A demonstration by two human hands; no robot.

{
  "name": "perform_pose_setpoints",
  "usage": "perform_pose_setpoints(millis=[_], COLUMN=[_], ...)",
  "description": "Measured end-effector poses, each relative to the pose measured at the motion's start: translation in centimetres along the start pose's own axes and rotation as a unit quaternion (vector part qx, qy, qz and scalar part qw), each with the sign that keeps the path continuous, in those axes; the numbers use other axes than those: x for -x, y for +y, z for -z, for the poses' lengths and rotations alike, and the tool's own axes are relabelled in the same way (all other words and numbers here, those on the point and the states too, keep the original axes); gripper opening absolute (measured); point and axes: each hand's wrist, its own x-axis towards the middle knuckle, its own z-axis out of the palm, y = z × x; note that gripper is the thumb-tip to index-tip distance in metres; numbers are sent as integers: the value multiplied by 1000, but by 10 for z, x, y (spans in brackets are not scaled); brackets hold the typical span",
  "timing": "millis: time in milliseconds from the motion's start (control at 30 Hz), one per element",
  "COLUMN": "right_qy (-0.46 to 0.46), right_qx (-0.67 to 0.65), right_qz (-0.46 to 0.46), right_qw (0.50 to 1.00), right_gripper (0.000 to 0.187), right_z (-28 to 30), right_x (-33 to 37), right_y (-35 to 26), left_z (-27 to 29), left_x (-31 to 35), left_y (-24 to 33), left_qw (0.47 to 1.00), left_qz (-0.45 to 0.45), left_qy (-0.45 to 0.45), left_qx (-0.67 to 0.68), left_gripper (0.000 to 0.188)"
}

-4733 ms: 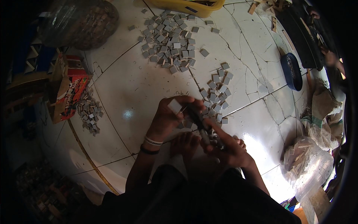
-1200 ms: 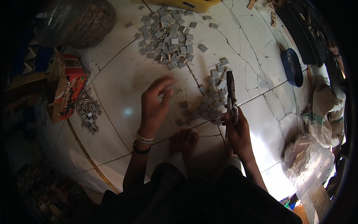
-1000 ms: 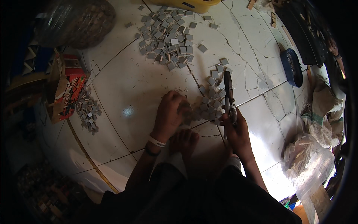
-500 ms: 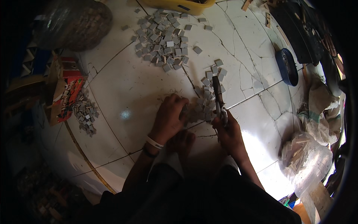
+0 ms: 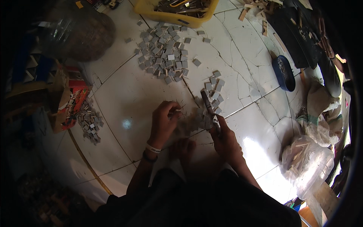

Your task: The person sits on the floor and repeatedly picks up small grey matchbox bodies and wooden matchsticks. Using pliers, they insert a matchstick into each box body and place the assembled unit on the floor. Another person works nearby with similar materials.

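My right hand is wrapped round a dark, long metal hand tool, whose exact kind is unclear. The tool slants up and to the left over a strip of small square grey pieces with pale edges. To its left, my left hand is closed, fingertips pinched at a tiny pale bit I cannot make out. Thin slivers lie on the floor beside those fingertips. Between the hands, more grey pieces sit in shadow.
A large pile of grey pieces spreads ahead, before a yellow tub of tools. On the left are a red box, a smaller pile and a filled plastic bag. A blue basin and plastic sacks line the right.
My left hand has lifted away from the grey pieces, its fingers now pinched. My right hand has moved left, with the tool tilting left. The view has shifted, showing more of the yellow tub.
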Motion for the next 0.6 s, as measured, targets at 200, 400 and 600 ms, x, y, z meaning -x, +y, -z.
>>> perform_pose_setpoints(millis=[200, 400, 600], right_qy=[0, -95, -92], right_qx=[49, -18, -29], right_qz=[84, -78, -45], right_qw=[995, 992, 994], right_gripper=[51, 57, 56], right_z=[-8, -5, -13], right_x=[-1, 10, 14], right_y=[-7, -14, -13], left_z=[6, -5, -8], left_x=[-14, -13, -8], left_y=[33, 44, 47], left_qw=[999, 990, 989], left_qz=[-19, -19, -38], left_qy=[28, 116, 129], left_qx=[26, 72, 69], left_gripper=[21, 19, 18])
